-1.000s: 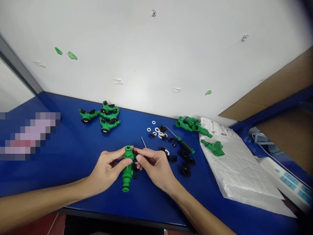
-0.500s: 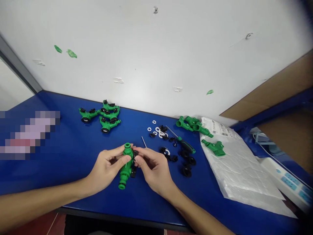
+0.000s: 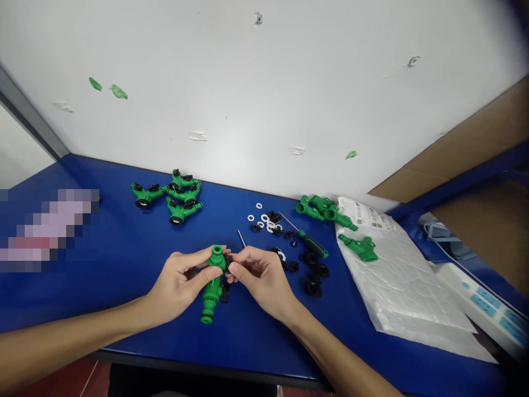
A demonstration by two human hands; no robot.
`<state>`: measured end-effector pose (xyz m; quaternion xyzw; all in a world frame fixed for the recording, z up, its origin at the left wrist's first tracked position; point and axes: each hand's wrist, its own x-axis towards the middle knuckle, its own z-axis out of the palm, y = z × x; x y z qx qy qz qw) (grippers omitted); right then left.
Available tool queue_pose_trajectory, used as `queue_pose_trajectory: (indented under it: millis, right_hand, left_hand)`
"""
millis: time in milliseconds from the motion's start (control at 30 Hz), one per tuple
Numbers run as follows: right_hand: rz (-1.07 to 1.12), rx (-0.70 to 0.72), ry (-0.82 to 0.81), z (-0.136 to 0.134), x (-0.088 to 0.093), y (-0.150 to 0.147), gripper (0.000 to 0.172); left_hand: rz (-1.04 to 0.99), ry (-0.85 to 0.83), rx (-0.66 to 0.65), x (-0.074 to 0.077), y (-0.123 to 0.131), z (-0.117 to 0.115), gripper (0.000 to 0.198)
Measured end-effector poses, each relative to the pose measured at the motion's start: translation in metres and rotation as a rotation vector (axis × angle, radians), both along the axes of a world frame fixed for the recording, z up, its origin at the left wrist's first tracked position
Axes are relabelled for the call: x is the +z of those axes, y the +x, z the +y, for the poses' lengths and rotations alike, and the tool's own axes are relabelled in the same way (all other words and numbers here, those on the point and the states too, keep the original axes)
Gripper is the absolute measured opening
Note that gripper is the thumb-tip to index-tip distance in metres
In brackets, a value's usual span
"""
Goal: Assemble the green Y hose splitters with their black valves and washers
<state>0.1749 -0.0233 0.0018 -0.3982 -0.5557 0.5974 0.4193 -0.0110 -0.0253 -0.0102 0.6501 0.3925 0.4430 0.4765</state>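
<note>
My left hand [image 3: 179, 284] grips a green plastic hose fitting [image 3: 212, 286] near its upper end, holding it over the blue table [image 3: 124, 259] with its long axis pointing toward me. My right hand [image 3: 260, 278] pinches a small black part [image 3: 228, 261] against the fitting's right side, thumb and forefinger pressed together. Another black piece [image 3: 225, 292] hangs on the fitting lower down. Both hands meet at the fitting near the table's front edge.
A cluster of assembled green fittings [image 3: 173, 198] lies at the back left. White and black rings [image 3: 266, 220], a green-handled screwdriver [image 3: 309, 242] and black caps [image 3: 314, 275] lie right of my hands. More green fittings [image 3: 324, 209] and a white bag [image 3: 397, 281] sit farther right, beside a power strip [image 3: 483, 303].
The fitting's lower end swung left from upright to a slight tilt. My right hand's fingers shifted at the black part; both hands stayed in place.
</note>
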Motion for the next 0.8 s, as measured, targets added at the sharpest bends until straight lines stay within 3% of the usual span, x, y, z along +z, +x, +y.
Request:
queue_pose_trajectory:
  millis: [233, 467, 600, 800]
  right_hand:
    - [0.034, -0.008, 0.043, -0.002, -0.004, -0.001, 0.031]
    - [0.263, 0.01, -0.07, 0.006, -0.011, -0.004, 0.034]
    - [0.094, -0.023, -0.022, 0.003, 0.003, -0.002, 0.029]
    - [0.002, -0.099, 0.012, 0.0, 0.009, 0.0, 0.027]
  left_hand:
    - [-0.037, -0.054, -0.014, 0.001, -0.001, -0.001, 0.033]
    - [-0.185, -0.198, -0.035, 0.003, -0.001, -0.001, 0.037]
    - [-0.236, -0.271, -0.117, 0.007, 0.001, 0.004, 0.038]
    - [-0.143, -0.238, -0.043, 0.009, 0.001, 0.007, 0.037]
